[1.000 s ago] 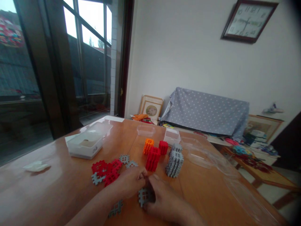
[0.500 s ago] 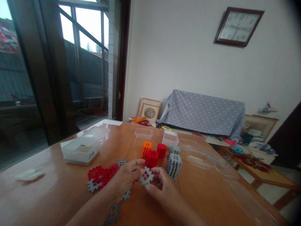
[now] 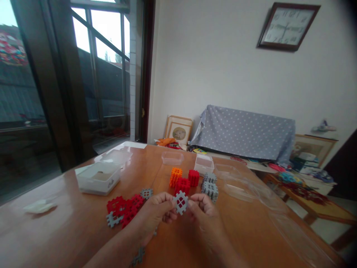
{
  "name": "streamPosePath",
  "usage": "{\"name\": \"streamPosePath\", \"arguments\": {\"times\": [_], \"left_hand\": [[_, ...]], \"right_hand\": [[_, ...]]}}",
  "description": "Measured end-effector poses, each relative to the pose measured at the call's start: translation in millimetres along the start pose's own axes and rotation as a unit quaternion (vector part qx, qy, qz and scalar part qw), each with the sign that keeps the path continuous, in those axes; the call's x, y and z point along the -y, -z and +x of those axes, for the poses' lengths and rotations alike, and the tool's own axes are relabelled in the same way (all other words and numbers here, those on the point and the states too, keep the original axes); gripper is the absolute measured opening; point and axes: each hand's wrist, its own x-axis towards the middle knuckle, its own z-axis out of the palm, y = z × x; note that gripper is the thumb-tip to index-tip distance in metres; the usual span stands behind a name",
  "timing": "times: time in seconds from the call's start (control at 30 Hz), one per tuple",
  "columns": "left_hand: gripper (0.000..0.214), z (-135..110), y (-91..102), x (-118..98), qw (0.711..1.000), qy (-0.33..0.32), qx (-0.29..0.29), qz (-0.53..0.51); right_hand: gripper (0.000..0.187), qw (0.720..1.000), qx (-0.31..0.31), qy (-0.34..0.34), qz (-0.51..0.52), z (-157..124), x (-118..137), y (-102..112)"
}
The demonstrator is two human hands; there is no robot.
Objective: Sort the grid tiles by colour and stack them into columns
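Note:
A grey interlocking plastic tile (image 3: pixel 181 203) with a cross-barred window is held up between my two hands. My left hand (image 3: pixel 160 210) pinches its left edge, and my right hand (image 3: pixel 205 212) grips the right edge between thumb and fingers. Just behind it stand a red tile stack (image 3: pixel 183 184), an orange tile stack (image 3: pixel 175 177) and a smaller red stack (image 3: pixel 193 178). Grey tile stacks (image 3: pixel 210 188) stand beyond my right hand. Left of my left hand lies a pile of loose red tiles (image 3: pixel 125 208), with a grey tile (image 3: pixel 113 219) at its edge.
A clear plastic box (image 3: pixel 97 182) sits at the left near a crumpled white wrapper (image 3: pixel 39 206). A white box (image 3: pixel 203 165) and a clear tray (image 3: pixel 172 158) are at the back. Clear lids (image 3: pixel 241 188) lie along the right side of the wooden table (image 3: pixel 245 230).
Both hands have raised the grey tile slightly and shifted it right. It now faces me more upright, with my right fingers closed on its edge. The view has tilted a little.

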Motion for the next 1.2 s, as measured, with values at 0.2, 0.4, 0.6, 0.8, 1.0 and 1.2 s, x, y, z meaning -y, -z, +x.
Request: {"name": "streamPosePath", "arguments": {"times": [0.2,0.4,0.6,0.8,1.0,1.2], "left_hand": [[0.022,0.3,-2.7,2.0,0.997,0.001,0.005,-0.078],[0.020,-0.3,-2.9,2.5,0.992,0.010,0.035,-0.117],[0.020,-1.8,-3.7,1.0,0.988,0.023,0.052,-0.147],[0.026,-5.7,-8.2,-4.3,0.987,0.018,0.086,-0.134],[0.051,-9.7,-15.4,-5.9,0.996,0.003,0.061,-0.072],[0.067,-8.8,-32.7,4.9,0.995,-0.013,0.056,-0.078]], "right_hand": [[0.054,0.964,-0.038,0.133,-0.229,-4.8,-11.4,-5.6],[0.050,0.928,-0.047,0.206,-0.306,-5.0,-7.9,-1.6],[0.050,0.913,-0.047,0.236,-0.330,-3.8,-5.4,2.4],[0.047,0.905,-0.040,0.245,-0.345,-0.7,11.6,13.8],[0.044,0.927,-0.092,0.164,-0.325,18.9,38.7,55.8],[0.044,0.941,-0.109,0.125,-0.294,46.4,42.6,107.5]]}}
